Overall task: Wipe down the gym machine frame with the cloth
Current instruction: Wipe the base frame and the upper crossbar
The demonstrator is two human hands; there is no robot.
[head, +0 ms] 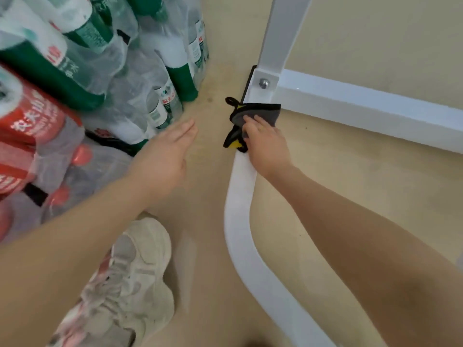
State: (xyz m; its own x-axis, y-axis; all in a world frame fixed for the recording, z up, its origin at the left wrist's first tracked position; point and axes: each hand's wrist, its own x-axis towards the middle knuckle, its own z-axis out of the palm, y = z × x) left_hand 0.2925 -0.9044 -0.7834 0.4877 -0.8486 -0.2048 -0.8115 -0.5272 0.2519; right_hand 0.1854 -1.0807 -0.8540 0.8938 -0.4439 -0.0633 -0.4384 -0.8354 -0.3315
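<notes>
The white gym machine frame lies on the floor as a curved base tube that runs up to a bolted joint, where an upright post and a straight cross bar meet. A dark grey cloth with black and yellow trim is draped over the base tube just below the joint. My right hand presses the cloth onto the tube with its fingers laid over it. My left hand hovers over the floor left of the tube, fingers straight, holding nothing.
Shrink-wrapped packs of water bottles with green and red labels are stacked at the left. A white and pink sneaker stands on the tan floor at the lower middle. A bolt sticks out of the joint.
</notes>
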